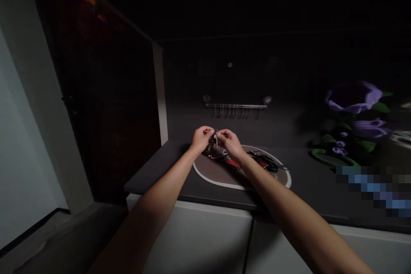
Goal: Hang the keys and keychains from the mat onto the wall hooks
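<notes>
Both my hands meet above the left part of an oval grey tray [224, 180] with a pale rim, which lies on a dark countertop. My left hand [201, 138] and my right hand [230, 143] are closed, pinching a bunch of keys [215, 142] between them. A red strap or fob [231, 163] hangs from the bunch onto the tray. A second set of keys with a black fob [266, 162] lies on the tray to the right of my right hand.
A metal rail with small hooks [236, 107] is fixed to the dark back wall above the tray. Purple artificial flowers [353, 107] stand at the right. A tall dark cabinet side [109, 107] rises at the left. White cupboard fronts [205, 239] sit under the counter.
</notes>
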A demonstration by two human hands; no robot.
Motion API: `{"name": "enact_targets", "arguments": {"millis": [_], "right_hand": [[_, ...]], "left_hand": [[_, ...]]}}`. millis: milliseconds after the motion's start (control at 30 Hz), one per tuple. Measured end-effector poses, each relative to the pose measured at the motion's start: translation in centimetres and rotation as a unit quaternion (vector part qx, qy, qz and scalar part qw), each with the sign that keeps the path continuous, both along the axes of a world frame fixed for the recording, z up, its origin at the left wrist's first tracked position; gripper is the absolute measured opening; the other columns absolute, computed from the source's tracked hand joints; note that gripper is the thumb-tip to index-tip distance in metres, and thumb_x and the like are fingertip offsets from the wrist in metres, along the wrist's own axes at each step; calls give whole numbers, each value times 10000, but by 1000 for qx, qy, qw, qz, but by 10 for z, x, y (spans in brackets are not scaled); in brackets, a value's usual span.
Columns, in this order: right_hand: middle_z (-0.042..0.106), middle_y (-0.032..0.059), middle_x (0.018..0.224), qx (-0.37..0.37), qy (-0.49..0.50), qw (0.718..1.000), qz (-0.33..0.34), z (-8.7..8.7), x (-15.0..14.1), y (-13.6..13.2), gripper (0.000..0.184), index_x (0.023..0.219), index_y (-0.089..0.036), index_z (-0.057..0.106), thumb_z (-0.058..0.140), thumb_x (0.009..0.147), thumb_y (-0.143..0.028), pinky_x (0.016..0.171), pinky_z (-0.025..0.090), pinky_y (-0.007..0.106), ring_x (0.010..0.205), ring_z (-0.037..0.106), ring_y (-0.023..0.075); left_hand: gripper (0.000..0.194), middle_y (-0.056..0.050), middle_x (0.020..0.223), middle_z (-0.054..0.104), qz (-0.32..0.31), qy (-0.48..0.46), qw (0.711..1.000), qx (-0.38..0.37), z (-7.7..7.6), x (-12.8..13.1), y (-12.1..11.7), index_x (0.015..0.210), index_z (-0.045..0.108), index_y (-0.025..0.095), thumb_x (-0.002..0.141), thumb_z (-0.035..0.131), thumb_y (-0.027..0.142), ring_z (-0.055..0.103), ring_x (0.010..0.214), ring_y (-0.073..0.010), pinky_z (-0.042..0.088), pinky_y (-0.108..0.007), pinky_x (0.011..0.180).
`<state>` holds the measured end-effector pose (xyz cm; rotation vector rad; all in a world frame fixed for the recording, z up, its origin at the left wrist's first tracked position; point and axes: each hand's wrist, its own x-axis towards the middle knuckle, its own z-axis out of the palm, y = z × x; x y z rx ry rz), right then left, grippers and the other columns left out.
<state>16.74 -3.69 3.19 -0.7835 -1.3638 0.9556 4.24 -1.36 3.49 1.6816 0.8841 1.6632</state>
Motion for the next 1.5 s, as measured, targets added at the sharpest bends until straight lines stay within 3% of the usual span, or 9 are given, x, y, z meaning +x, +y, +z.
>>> {"name": "enact_targets", "arguments": {"millis": [167, 367, 467, 600, 833, 1267, 1500], "right_hand": [[531, -40, 592, -11, 49, 998, -37, 10, -8, 13, 250, 731, -177, 487, 640, 633, -348, 494, 429, 221, 500, 490, 84], [563, -26, 567, -55, 84, 993, -69, 24, -9, 28, 99, 718, -168, 500, 588, 700, -209, 488, 452, 237, 484, 539, 99], [554, -28, 541, -46, 89, 992, -82, 26, -7, 40, 106, 701, -160, 507, 601, 705, -208, 471, 435, 227, 461, 533, 95], [552, -28, 525, -37, 95, 990, -97, 26, -7, 61, 123, 673, -152, 510, 614, 711, -208, 461, 422, 215, 436, 513, 82], [555, -26, 529, -35, 99, 990, -92, 36, -12, 81, 88, 687, -147, 514, 577, 746, -160, 443, 417, 192, 463, 543, 86], [542, -26, 493, -73, 187, 973, -113, 53, -28, 103, 141, 638, -133, 516, 528, 777, -113, 420, 446, 189, 402, 498, 63], [558, -21, 477, -115, 232, 960, -109, 50, -32, 107, 136, 652, -127, 514, 517, 786, -104, 392, 439, 163, 400, 508, 62]], "left_hand": [[131, -49, 727, 638, 68, 35, 996, 52, 13, 4, 8, 757, 610, 125, 750, 543, 237, 568, 672, -127, 437, -244, 656], [233, -60, 765, 637, 182, 123, 970, 101, -12, -12, 23, 806, 611, 149, 824, 438, 303, 560, 726, -144, 422, -254, 687], [236, -56, 739, 627, 192, 199, 954, 117, -22, -23, 30, 764, 611, 155, 826, 424, 285, 551, 717, -147, 409, -255, 686], [256, -44, 667, 602, 210, 223, 946, 105, -26, -27, 38, 718, 601, 161, 831, 406, 284, 535, 667, -145, 395, -251, 653], [260, -55, 733, 619, 211, 281, 929, 118, -30, -23, 43, 762, 607, 162, 849, 381, 255, 539, 717, -153, 384, -260, 679], [257, -61, 765, 619, 237, 309, 916, 101, -29, -25, 43, 782, 609, 162, 861, 381, 250, 541, 743, -158, 374, -260, 678], [252, -67, 787, 622, 245, 319, 910, 103, -28, -24, 40, 803, 608, 158, 865, 379, 241, 539, 742, -156, 369, -254, 667]]}}
